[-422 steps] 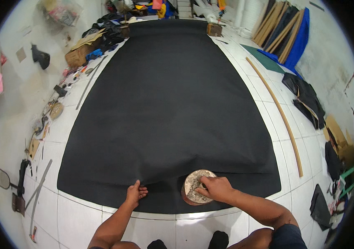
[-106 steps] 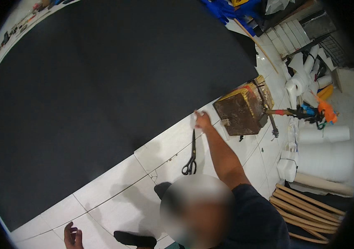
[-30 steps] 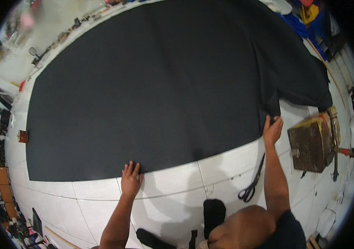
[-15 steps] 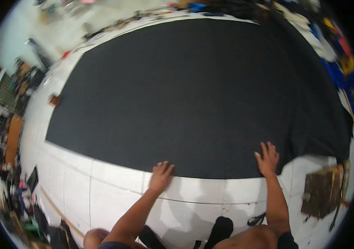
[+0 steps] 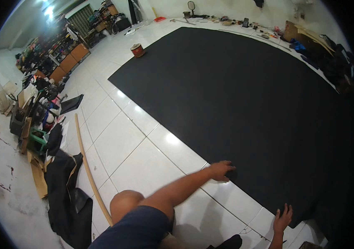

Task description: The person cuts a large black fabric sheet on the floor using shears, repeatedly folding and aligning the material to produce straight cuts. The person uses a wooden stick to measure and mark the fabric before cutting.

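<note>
A large black sheet (image 5: 243, 103) of cloth-like material lies spread over the white tiled floor. At its near edge my left hand (image 5: 221, 171) rests with the fingers reaching over the sheet, slightly bent and apart. My right hand (image 5: 283, 217) is further right along the same edge, lying on the material with its fingers spread. Neither hand grips anything that I can see. A reddish-brown tin can (image 5: 137, 50) stands at the sheet's far left edge. Toward the right the sheet runs into dark shadow, and its border there is hard to make out.
A long wooden stick (image 5: 86, 164) lies on the tiles (image 5: 131, 159) to my left, beside crumpled black material (image 5: 63, 178). Piled goods and a green stool (image 5: 38, 140) line the left side. Small tools and odds and ends (image 5: 225, 20) run along the far wall.
The view has swung left, showing more floor and the piles there. Both hands are still at the sheet's near edge, and the sheet still lies spread out.
</note>
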Demonstrator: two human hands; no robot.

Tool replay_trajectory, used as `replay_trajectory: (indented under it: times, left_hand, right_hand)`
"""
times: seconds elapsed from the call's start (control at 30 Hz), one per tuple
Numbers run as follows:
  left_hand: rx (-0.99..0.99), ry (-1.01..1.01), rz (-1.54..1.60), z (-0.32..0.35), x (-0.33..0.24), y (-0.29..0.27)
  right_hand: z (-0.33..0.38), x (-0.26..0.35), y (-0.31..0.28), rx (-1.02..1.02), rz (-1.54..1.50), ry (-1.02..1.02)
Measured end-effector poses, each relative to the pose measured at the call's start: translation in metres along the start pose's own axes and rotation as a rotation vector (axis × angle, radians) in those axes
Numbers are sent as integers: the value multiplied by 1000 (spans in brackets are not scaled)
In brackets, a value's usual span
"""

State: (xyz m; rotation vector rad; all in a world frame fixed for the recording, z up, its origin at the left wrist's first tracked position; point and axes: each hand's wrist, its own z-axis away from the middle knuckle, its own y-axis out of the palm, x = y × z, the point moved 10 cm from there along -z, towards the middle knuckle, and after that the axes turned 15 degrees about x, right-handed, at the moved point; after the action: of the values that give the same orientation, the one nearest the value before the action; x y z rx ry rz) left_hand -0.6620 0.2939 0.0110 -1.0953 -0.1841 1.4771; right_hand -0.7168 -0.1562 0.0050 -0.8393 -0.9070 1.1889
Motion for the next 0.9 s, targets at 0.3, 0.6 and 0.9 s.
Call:
replay_trajectory:
  times: [0.3,0.6,0.9]
  left_hand:
    - [-403,-776,-35,347,295,-46]
    - [11,-1825,841,653,215,478]
    - [-605,-1538,1356,552,175,466]
  right_hand:
    - [-16,-8,-12,7,-141,21]
    - [-16,92,-41,-9,178,-174]
    - [-29,172,-11,166,112,-252]
